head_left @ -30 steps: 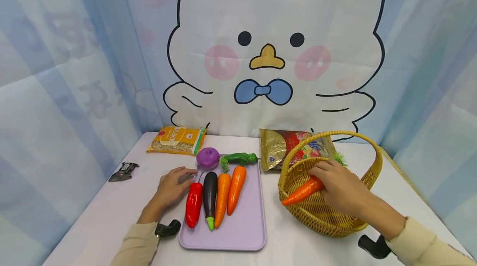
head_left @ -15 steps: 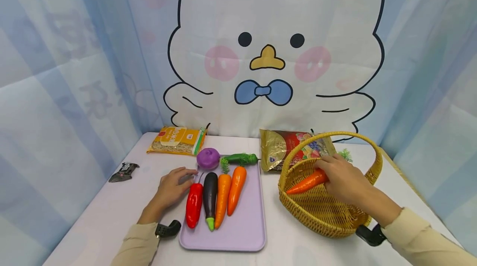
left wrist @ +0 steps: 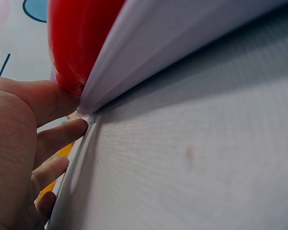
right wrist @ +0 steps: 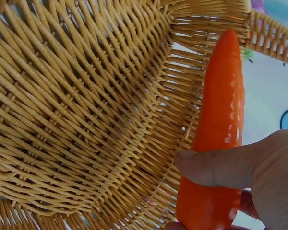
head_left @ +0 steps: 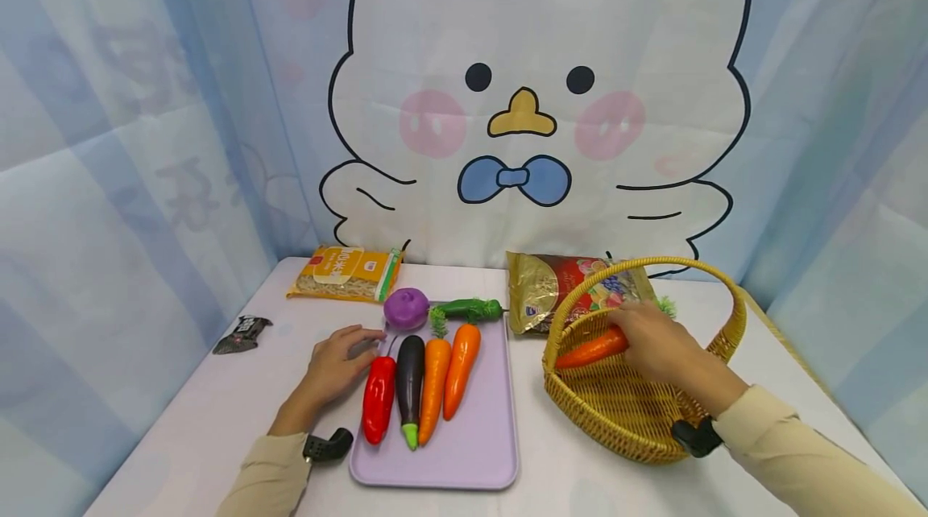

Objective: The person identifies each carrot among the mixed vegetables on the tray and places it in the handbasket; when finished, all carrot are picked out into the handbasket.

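In the basket's opening my right hand (head_left: 652,344) grips a carrot (head_left: 593,349), its tip pointing left towards the basket wall. The right wrist view has the thumb across the thick end of the carrot (right wrist: 218,110), above the weave. The wicker basket (head_left: 602,430) stands upright with its handle arched over. My left hand (head_left: 337,364) rests at the left edge of the lilac tray (head_left: 474,457), fingers loose. On the tray lie a red chili pepper (head_left: 379,402), an eggplant (head_left: 411,384) and two carrots (head_left: 460,376). The left thumb touches the tray rim beside the pepper (left wrist: 79,43).
A purple onion (head_left: 406,308) and a green pepper (head_left: 467,309) lie at the tray's far edge. Behind are a yellow food packet (head_left: 344,274) and a gold-and-red packet (head_left: 532,291). A small black wrapper (head_left: 242,334) lies at the left.
My right hand has moved the carrot from above the basket's front-left rim back into the basket opening, with the forearm shifting left. The left hand keeps its place at the tray.
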